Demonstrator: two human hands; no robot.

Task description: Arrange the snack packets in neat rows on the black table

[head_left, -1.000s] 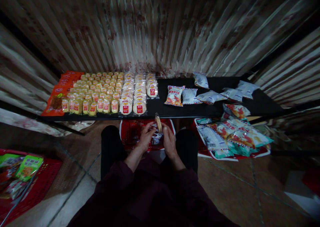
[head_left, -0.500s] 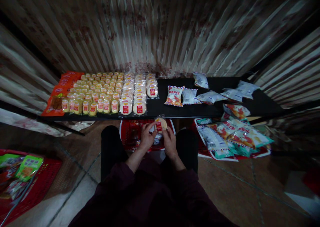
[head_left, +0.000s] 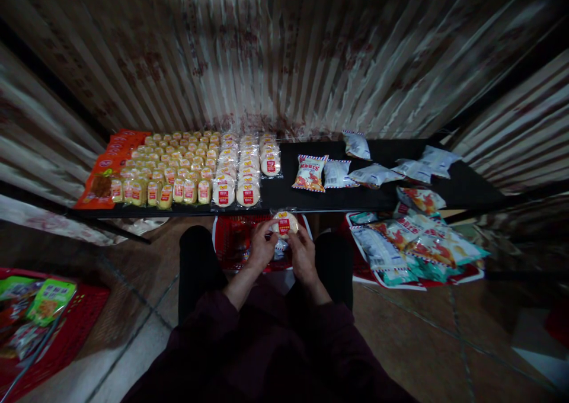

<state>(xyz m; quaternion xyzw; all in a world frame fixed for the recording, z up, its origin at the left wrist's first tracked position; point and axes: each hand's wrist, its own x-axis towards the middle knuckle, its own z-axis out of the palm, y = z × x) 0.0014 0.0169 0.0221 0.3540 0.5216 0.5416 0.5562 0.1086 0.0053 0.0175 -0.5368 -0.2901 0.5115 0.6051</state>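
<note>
Between my two hands is a round, pale packaged cracker (head_left: pixel 285 224) with a red label, in a clear wrapper. My left hand (head_left: pixel 262 246) pinches its left edge, and my right hand (head_left: pixel 304 255) grips the right edge. It is held just in front of the black shelf (head_left: pixel 284 198), above a red basket (head_left: pixel 226 243). Rows of the same round packets (head_left: pixel 248 194) stand on the shelf, beside many small yellow wrapped cakes (head_left: pixel 178 160). What lies in the basket is partly hidden by my hands.
Orange bags (head_left: pixel 100 184) lie at the shelf's left end. White snack bags (head_left: pixel 310 173) are spread over its right half. A second basket, heaped with snack bags (head_left: pixel 422 240), stands at the right. Another red basket (head_left: pixel 89 314) with green packets (head_left: pixel 51 301) is on the floor at left.
The round packet has turned in my fingers, so its red label now faces up more squarely and level. Both hands keep hold of it. The things on the shelf have stayed put.
</note>
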